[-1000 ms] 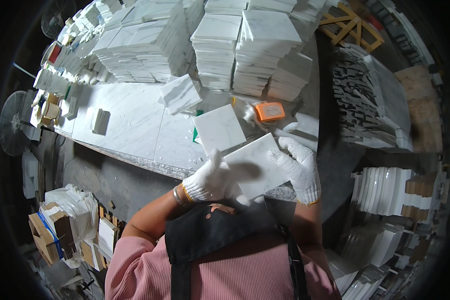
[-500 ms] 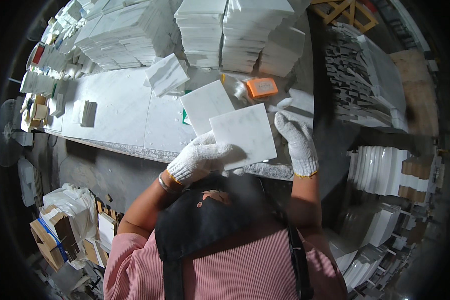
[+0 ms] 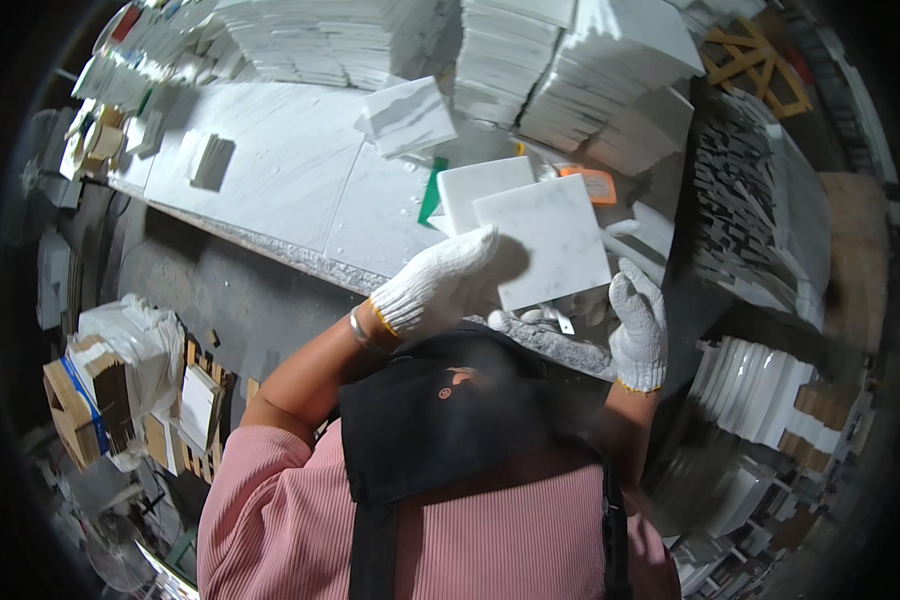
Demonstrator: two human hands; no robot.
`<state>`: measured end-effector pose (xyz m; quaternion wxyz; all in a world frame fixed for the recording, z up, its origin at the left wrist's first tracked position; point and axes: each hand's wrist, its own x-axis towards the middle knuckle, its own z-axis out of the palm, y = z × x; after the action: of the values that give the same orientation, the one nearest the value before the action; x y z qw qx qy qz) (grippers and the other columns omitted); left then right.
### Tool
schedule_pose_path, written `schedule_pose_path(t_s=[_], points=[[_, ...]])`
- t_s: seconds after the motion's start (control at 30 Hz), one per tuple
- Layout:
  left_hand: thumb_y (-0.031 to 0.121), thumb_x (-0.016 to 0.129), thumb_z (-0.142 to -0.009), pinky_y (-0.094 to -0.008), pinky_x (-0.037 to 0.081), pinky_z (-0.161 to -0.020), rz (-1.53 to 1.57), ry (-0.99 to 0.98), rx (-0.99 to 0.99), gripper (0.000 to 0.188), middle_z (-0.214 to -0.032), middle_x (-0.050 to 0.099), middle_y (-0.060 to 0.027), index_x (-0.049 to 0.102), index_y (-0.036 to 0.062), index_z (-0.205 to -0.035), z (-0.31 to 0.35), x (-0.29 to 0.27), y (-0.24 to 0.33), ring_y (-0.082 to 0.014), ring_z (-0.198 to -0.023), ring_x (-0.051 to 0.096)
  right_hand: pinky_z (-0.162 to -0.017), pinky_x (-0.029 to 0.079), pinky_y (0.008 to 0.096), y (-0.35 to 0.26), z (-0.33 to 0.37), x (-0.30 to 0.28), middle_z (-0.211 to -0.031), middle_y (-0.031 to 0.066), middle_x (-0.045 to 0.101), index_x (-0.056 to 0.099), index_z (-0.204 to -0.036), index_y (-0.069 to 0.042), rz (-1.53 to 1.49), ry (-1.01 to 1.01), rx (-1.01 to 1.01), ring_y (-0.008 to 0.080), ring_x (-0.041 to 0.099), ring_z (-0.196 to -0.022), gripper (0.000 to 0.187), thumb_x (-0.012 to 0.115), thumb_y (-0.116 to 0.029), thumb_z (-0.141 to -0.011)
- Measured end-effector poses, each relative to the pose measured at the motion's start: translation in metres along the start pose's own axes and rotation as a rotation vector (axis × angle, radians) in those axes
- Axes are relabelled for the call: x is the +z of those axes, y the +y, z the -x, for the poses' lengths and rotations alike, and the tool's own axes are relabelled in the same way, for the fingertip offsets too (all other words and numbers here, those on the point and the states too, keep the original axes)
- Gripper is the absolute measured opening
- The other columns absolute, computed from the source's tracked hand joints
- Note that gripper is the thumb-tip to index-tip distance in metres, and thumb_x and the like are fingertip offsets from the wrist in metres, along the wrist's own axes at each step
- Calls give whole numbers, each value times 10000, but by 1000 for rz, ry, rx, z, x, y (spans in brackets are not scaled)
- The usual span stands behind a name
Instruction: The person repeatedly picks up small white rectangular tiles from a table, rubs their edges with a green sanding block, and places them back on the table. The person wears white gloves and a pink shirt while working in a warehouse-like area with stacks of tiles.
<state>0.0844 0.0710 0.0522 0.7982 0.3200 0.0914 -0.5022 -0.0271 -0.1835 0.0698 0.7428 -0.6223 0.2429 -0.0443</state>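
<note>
My left hand [image 3: 438, 280], in a white knitted glove with a yellow-edged cuff, holds a square white marble tile [image 3: 545, 240] by its left side. Part of the hand lies over the tile, and gloved fingertips show below its lower edge. My right hand [image 3: 638, 325], gloved the same way, is upright beside the tile's lower right corner, fingers extended and holding nothing; whether it touches the edge I cannot tell. Behind the held tile, partly covered, is a second white tile [image 3: 480, 185]. A green piece [image 3: 433, 192] sticks out at its left.
A grey-veined tile [image 3: 410, 115] lies farther back on the stone-topped table [image 3: 260, 170]. Tall tile stacks [image 3: 515, 55] line the far side. An orange box [image 3: 590, 185] is partly hidden behind the held tile. Stacked stone strips [image 3: 755, 215] and bundled slabs [image 3: 750, 390] stand at right.
The view has shifted, so the table appears tilted. My right hand is closer to the held tile's edge. My left hand still grips the tile, its upper part now straighter along it.
</note>
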Motion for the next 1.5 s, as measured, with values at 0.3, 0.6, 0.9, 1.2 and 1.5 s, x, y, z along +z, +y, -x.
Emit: schedule_pose_path(t_s=[0.3, 0.6, 0.9, 1.2, 1.5], points=[[822, 369, -916, -264, 453, -735, 13, -154, 59, 1003, -1445, 515, -78, 285, 79, -1585, 5, -12, 21, -141, -1051, 554, -872, 534, 289, 3, -17, 30, -1080, 142, 714, 634, -1210, 130, 410, -27, -370, 192, 686, -972, 345, 641, -35, -907], [840, 392, -890, -336, 454, -879, 115, -154, 54, 1027, -1499, 507, -107, 376, 47, -1543, 21, -51, 43, -210, -1150, 560, -892, 547, 329, -14, -20, 93, -1061, 161, 724, 664, -1110, 148, 480, -119, -523, 211, 692, -960, 253, 678, 22, -892], [660, 441, -1000, -403, 566, -851, -12, -257, 82, 796, -1252, 648, -150, 466, -21, -1412, 58, -96, 67, -308, -1065, 680, -821, 548, 305, -5, -35, 157, -1002, 139, 714, 646, -1141, 136, 273, -220, -228, 177, 689, -891, 279, 664, -11, -905], [281, 722, -928, -373, 553, -833, -152, -30, 269, 540, -1157, 685, -153, 560, -23, -1344, 98, -130, 83, -238, -1019, 679, -726, 524, 265, -9, -35, 212, -988, 120, 700, 663, -1188, 104, 374, -279, -33, 148, 666, -808, 316, 601, -99, -955], [239, 699, -945, -325, 526, -880, -432, 257, 136, 455, -1133, 684, -82, 613, -26, -1304, 90, -233, 95, -165, -983, 642, -727, 484, 220, -29, -9, 197, -919, 85, 708, 667, -1244, 55, 482, -99, -104, 115, 635, -806, 348, 608, -122, -951]])
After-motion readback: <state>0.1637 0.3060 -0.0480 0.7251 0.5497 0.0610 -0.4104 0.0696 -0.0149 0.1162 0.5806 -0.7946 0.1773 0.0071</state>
